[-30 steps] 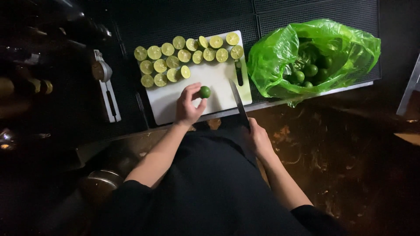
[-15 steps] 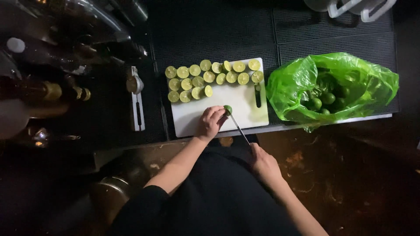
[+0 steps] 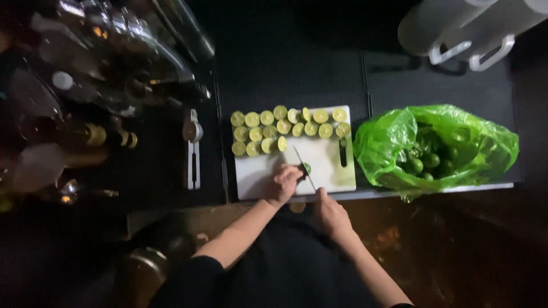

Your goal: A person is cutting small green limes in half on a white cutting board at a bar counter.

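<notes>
- While the left hand point(image 3: 283, 183) clamps a small lime point(image 3: 306, 168) near the front edge of the white cutting board point(image 3: 331, 171), the right hand point(image 3: 328, 214) grips a knife point(image 3: 304, 167) whose blade rests on it.
- Small, round and likely slick-skinned, the lime looks prone to rolling; pinching its sides seems safest.
- Cut halves point(image 3: 285, 125) lie in rows farther back; a green bag of limes point(image 3: 436, 145) sits just right of the board.

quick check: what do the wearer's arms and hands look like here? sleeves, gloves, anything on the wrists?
Both hands are bare: no gloves on the left hand or the right hand. Forearms are uncovered too; black sleeves end around the elbows, matching the black top. No watch, rings or wristbands are visible, though the light is dim.
</notes>
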